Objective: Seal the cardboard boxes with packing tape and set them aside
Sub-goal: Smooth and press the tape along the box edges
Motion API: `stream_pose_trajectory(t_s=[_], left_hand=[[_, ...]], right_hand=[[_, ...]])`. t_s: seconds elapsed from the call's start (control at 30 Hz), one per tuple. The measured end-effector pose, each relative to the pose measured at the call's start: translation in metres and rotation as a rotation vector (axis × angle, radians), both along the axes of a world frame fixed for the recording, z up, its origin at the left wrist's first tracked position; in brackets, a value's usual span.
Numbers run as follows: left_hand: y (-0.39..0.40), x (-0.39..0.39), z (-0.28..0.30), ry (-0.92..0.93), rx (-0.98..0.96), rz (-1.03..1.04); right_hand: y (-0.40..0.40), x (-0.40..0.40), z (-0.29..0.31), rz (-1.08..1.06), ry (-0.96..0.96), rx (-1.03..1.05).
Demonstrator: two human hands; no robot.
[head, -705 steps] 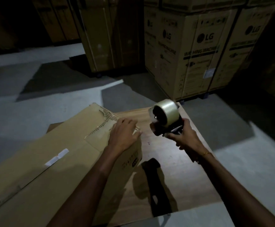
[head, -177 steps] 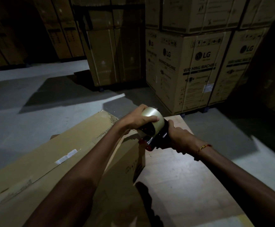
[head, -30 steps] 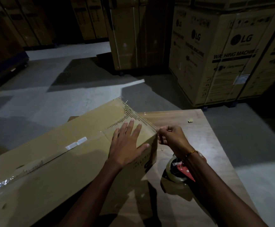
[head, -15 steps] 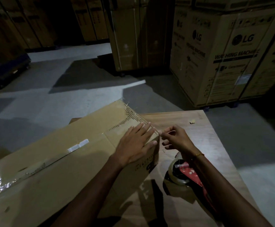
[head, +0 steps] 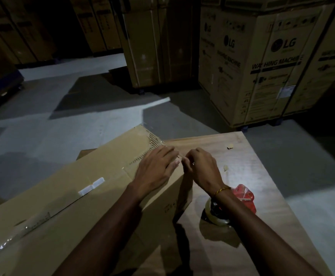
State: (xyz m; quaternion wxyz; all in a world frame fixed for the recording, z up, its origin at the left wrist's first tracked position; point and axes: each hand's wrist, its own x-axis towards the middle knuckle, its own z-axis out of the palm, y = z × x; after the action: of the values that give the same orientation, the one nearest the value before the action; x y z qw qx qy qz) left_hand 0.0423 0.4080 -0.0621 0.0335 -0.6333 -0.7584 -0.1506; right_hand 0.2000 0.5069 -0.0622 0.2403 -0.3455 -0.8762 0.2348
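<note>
box [head: 83,196] end at 12 o'clock: tape being smoothed | left hand [head: 156,170] flat on top | right hand [head: 201,168] pinching, contents unclear | tape gun [head: 240,200] resting at 3 o'clock | setting aside remains

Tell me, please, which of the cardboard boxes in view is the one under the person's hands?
The long plain box lying on the wooden table; the left hand rests on it. The printed LG cartons stand on the floor behind.
</note>
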Motion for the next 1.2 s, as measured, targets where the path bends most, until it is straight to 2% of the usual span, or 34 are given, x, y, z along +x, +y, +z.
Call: stream_pose_trajectory(t_s=[0.2, 0.3, 0.37, 0.43, 0.53, 0.7, 0.9, 1.2], left_hand=[[0.010, -0.029, 0.004, 0.003, -0.026, 0.045], [0.011, -0.038, 0.002, -0.015, -0.020, 0.053], [0.011, -0.036, -0.001, -0.049, 0.007, 0.041], [0.010, -0.035, -0.003, -0.037, 0.045, -0.005], [0.013, -0.039, -0.006, -0.021, 0.060, -0.068], [0.020, -0.056, -0.004, -0.026, 0.075, -0.083], [0.039, -0.087, 0.006, -0.025, 0.029, -0.112], [0.068, -0.154, 0.019, -0.089, -0.056, 0.094]], right_hand=[[-0.007, 0.000, -0.003, -0.101, -0.104, 0.020], [-0.003, 0.007, 0.006, -0.143, -0.257, 0.088], [-0.002, 0.006, 0.012, -0.137, -0.290, 0.182], [-0.002, -0.005, 0.017, -0.072, -0.264, 0.245], [-0.001, -0.036, 0.021, 0.014, -0.217, 0.169], [-0.002, -0.068, 0.007, -0.086, -0.109, -0.024], [-0.004, -0.066, -0.003, -0.136, -0.067, -0.013], [-0.001, -0.065, -0.007, -0.168, -0.064, -0.024]])
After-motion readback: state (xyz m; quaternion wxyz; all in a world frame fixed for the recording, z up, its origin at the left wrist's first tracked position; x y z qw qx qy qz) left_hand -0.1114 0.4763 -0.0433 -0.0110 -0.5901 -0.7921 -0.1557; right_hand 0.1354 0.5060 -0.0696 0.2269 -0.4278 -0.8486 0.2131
